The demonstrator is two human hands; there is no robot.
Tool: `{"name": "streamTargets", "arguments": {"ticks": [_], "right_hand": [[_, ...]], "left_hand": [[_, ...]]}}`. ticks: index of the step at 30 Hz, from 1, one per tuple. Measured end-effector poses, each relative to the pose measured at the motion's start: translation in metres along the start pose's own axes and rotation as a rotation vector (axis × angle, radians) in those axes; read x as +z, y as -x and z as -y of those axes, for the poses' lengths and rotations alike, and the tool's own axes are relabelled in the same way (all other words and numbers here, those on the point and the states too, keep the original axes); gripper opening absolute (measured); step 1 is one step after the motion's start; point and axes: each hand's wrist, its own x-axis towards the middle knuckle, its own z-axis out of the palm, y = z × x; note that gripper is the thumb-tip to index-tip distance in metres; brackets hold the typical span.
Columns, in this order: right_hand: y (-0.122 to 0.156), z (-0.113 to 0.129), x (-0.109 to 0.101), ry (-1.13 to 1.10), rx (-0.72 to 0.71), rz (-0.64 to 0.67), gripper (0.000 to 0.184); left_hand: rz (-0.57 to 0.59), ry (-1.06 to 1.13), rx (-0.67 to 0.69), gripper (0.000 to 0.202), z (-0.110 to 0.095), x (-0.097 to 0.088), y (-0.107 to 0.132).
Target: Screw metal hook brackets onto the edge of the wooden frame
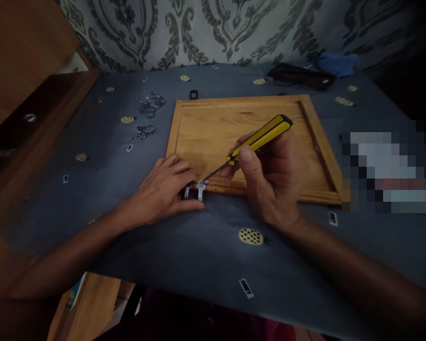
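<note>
My right hand (275, 177) is closed around the handle of a yellow and black screwdriver (261, 139). Its shaft slants down to the left, with the tip at a small silvery metal bracket (200, 190) on the near edge of a framed wooden panel (216, 137). My left hand (170, 187) pinches the bracket against that edge, fingers resting over the frame and thumb below. Small holes dot the frame right of the bracket. The screw head, if there is one, is too small to make out.
Loose metal hooks (152, 104) and a small pile of screws (143, 131) lie left of the panel on a blue patterned cloth (199, 260). Behind the panel are a small dark fitting (193, 94), a dark case (301, 78) and a blue cloth (337, 64). Wooden furniture (39, 104) borders the left.
</note>
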Motion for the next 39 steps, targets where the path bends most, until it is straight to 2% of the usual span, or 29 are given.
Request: {"name": "streamTargets", "arguments": {"ticks": [7,12,16,21,24,29,39], "right_hand": [[0.000,-0.006,-0.001,0.034,-0.025,0.033,0.020],[-0.002,0.000,0.000,0.079,-0.049,0.088,0.017],[-0.011,0.009,0.006,0.105,-0.016,0.183,0.029],[-0.025,0.016,0.013,0.015,0.051,0.268,0.037],[-0.032,0.017,0.012,-0.014,0.083,0.307,0.033],[-0.043,0.019,0.004,-0.113,0.084,0.496,0.019],[-0.044,0.017,0.005,-0.192,0.190,0.399,0.033]], "left_hand": [[-0.024,-0.010,0.005,0.048,0.001,0.003,-0.001],[0.003,-0.008,-0.004,0.048,0.000,0.001,0.000],[0.005,-0.017,-0.006,0.047,0.000,0.001,0.000],[-0.010,-0.033,-0.005,0.044,0.000,0.004,0.001],[-0.010,-0.035,-0.005,0.046,0.000,0.003,0.001],[-0.003,-0.022,-0.011,0.047,-0.001,0.002,0.000],[0.006,-0.007,-0.025,0.046,-0.001,0.002,0.000]]}}
